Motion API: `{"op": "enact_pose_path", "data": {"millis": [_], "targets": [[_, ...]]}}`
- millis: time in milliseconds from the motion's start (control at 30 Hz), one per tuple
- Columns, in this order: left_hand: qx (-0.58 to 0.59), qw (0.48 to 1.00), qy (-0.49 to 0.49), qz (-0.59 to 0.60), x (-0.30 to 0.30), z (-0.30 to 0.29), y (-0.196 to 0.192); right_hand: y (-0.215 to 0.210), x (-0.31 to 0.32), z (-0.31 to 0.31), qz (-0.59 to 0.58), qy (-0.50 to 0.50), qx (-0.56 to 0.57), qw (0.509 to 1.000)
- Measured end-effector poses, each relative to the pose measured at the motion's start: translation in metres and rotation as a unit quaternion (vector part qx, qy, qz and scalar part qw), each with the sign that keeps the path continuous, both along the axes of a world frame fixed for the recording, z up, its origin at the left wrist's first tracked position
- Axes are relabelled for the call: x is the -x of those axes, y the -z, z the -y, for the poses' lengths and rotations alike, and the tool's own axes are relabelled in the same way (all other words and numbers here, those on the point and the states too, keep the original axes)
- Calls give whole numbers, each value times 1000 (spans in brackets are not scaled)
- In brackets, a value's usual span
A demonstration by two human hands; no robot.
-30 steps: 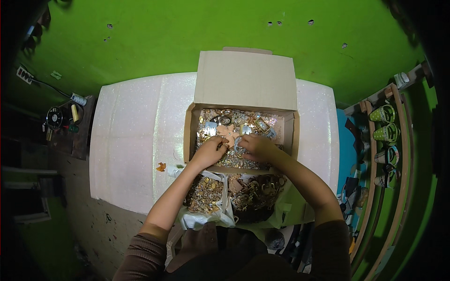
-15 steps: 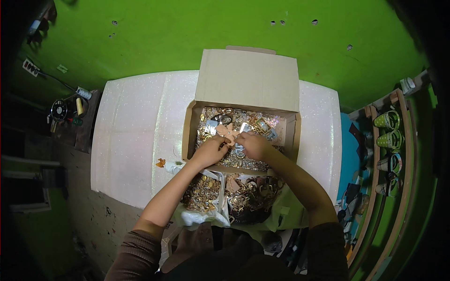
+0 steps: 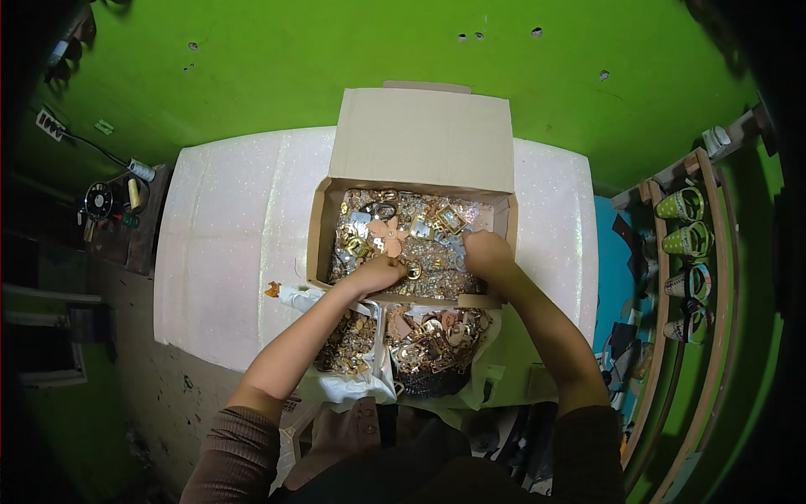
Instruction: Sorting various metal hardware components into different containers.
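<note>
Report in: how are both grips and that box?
Left grip beside round gold piece. Right grip at box's right side. Peach flower atop trinkets. Lid open, blocking neither.

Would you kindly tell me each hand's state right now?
Left hand: fingers curled beside a round gold piece; grip cannot be told.
Right hand: over the box's right side; grip cannot be told.

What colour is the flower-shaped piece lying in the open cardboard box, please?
The flower-shaped piece is a pale peach colour, seen best in the head view.
</note>
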State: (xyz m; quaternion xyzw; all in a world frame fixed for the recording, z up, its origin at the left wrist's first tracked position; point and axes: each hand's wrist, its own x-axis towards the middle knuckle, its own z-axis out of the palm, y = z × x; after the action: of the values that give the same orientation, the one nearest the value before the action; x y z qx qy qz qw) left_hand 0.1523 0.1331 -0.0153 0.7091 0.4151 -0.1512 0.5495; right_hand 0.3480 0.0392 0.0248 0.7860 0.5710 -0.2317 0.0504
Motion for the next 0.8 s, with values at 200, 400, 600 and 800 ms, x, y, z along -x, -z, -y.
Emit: {"op": "enact_pose_path", "data": {"millis": [200, 400, 600, 800], "targets": [[-74, 995, 51, -43, -1, 3, 10, 20, 0, 4, 41, 4, 17, 999], [-87, 994, 59, -28, 1, 6, 18, 40, 3, 9, 16, -54, 6, 998], [-101, 992, 68, -26, -1, 3, 16, 58, 7, 7, -51, -73, -54, 995], [-101, 993, 55, -24, -2, 1, 17, 68, 28, 1, -131, -94, -130, 978]]}}
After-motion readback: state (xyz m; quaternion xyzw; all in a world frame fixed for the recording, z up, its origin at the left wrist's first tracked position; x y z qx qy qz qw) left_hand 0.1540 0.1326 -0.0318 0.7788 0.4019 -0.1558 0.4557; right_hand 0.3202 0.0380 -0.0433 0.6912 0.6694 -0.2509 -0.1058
